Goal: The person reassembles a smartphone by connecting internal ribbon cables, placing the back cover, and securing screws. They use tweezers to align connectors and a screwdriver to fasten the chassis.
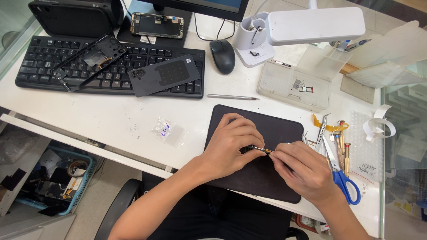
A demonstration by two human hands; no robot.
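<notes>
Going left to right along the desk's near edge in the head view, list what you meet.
Small clear plastic bag → left hand → small dark part pinched between both hands → right hand → blue-handled scissors.

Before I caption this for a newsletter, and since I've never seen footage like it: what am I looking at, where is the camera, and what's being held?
There is no machine here, just a person's two bare hands. The single picture comes from a camera worn on the person's head, looking down at a white desk. The left hand and right hand meet over a dark work mat, pinching a small dark part with a gold end between the fingertips; what it is, I cannot tell. Around them lie a black keyboard carrying a phone frame and a phone back cover, a mouse, a thin screwdriver, blue-handled scissors and tweezers.
</notes>
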